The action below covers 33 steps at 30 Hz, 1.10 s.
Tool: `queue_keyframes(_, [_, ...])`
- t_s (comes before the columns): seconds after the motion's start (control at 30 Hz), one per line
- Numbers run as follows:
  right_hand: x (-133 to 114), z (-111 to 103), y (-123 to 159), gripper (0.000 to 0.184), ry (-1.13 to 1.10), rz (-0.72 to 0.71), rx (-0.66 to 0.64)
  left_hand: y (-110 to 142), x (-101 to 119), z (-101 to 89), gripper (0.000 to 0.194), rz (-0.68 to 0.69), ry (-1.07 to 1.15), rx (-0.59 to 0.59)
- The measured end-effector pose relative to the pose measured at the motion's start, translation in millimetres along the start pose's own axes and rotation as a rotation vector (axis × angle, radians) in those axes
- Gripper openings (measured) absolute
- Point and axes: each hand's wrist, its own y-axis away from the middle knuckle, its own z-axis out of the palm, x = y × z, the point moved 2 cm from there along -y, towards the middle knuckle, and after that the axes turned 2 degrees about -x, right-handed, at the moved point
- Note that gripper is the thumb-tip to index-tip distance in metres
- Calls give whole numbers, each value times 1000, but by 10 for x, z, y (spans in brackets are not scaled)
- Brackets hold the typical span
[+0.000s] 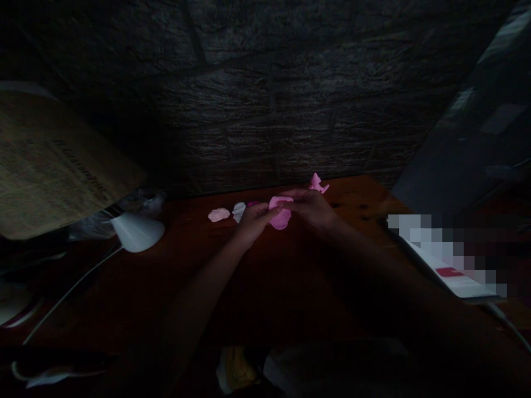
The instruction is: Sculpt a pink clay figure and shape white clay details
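Over tabletop (pixel 286 276), left hand (pixel 253 220), right hand (pixel 316 209) — pinching pink piece (pixel 281 220)

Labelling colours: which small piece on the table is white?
The white piece, lying between the pale pink piece and the left hand; the others visible are all shades of pink.

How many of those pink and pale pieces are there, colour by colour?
Pale peach piece: 1
White piece: 1
Deep pink piece, partly hidden: 1
Bright pink: 2, one held piece, one crumpled piece beyond the right hand
Total visible: 5
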Motion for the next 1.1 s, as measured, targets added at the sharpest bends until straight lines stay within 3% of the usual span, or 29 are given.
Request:
queue_keyframes(0.27, [-25,29,45,29,-76,27,37,-23,-37,38,44,-96,141,-37])
queue_keyframes(0.47, [1,9,15,34,-24,25,65,28,11,41,35,-69,108,-39])
queue_keyframes(0.63, [-68,-13,22,37,35,-45,168,47,76,83,27,-185,233,-43])
queue_keyframes(0.73, [-24,-23,26,38,-13,-37,237,39,106,81,17,-211,297,33])
queue_keyframes(0.9, [78,-36,17,36,-44,127,274,13,90,16,16,-170,326,224])
queue_keyframes(1.1, [31,-6,38,35,65,147,169,-6,64,-50,27,-100,289,388])
